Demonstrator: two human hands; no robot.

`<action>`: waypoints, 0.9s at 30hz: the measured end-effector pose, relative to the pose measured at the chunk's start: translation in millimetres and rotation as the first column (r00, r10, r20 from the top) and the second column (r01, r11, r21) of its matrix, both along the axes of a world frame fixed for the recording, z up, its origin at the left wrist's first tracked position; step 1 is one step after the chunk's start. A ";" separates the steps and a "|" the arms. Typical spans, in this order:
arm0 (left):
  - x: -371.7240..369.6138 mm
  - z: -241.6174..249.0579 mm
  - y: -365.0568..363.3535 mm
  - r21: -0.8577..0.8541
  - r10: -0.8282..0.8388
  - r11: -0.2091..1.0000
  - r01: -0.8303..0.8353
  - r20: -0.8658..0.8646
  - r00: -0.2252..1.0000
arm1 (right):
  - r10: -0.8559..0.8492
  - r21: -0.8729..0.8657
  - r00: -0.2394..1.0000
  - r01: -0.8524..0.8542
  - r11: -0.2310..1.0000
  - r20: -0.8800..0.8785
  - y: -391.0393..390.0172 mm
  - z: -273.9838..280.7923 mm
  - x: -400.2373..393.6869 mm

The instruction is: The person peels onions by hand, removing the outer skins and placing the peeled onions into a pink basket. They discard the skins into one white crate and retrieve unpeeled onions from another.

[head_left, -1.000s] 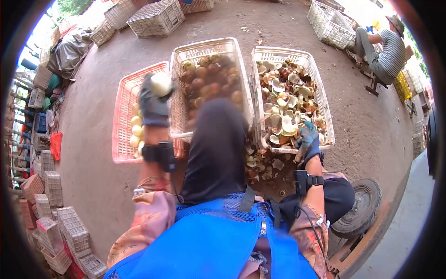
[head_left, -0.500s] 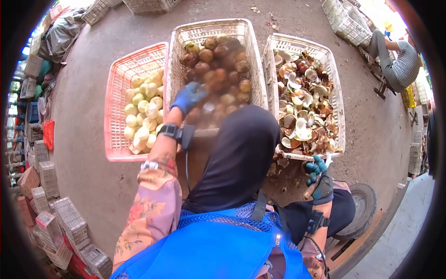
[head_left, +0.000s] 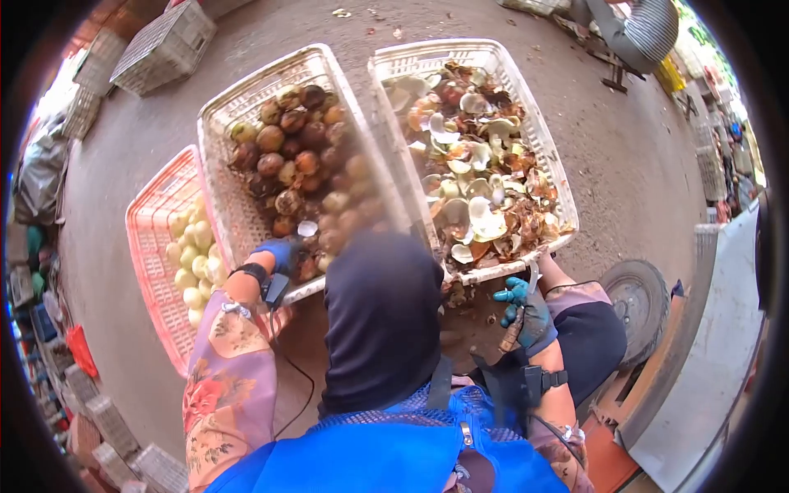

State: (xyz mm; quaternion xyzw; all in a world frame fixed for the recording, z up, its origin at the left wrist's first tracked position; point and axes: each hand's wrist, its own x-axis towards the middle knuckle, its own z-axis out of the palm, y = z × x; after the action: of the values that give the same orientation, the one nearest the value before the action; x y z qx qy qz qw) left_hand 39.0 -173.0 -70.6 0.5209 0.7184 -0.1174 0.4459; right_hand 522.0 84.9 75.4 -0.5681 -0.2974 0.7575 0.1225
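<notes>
My left hand [head_left: 278, 255], in a blue glove, is at the near left corner of the middle crate [head_left: 215, 182], beside brown round fruits [head_left: 270, 139]. Its fingers are blurred, and what they hold, if anything, is unclear. In the teal-gloved fingers of my right hand [head_left: 527, 316] is a knife [head_left: 510, 332] with a brown handle, its pale blade pointing up below the right crate [head_left: 566, 197]. That crate holds peels and shell pieces [head_left: 485, 220]. Pale peeled fruits [head_left: 200, 264] fill part of the pink crate [head_left: 151, 271] at the left.
My dark-clothed knee [head_left: 382, 316] rises in front of the middle crate. A wheel [head_left: 636, 310] and a grey metal panel [head_left: 699, 353] are at the right. Another person [head_left: 649, 37] sits at the top right. More crates [head_left: 164, 48] stand at the top left.
The view has turned, so the crates appear further left and tilted. My left hand has moved from over the fruits to the crate's near left corner. My right hand still holds the knife.
</notes>
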 end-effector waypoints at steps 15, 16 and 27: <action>2.7 103.2 34.4 -0.115 0.383 0.246 -0.962 0.924 -0.012 | 0.280 0.045 0.959 -0.281 0.959 0.036 -23.1 31.9 2.8; 12.6 117.2 31.5 -0.132 0.267 0.178 -0.975 0.960 -0.081 | 0.375 0.040 0.924 -0.378 0.925 0.067 -22.5 33.6 2.2; 142.8 265.0 76.1 0.029 0.153 -0.063 -0.998 0.988 0.019 | 0.514 0.746 0.858 -0.338 0.573 -0.006 -33.1 80.3 -58.4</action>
State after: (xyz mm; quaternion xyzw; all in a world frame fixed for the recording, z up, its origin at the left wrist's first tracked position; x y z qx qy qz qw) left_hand 181.9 -96.9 194.4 0.1479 0.5244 0.7564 0.3619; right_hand 463.5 51.8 155.7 -0.2950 -0.6834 0.6428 0.1808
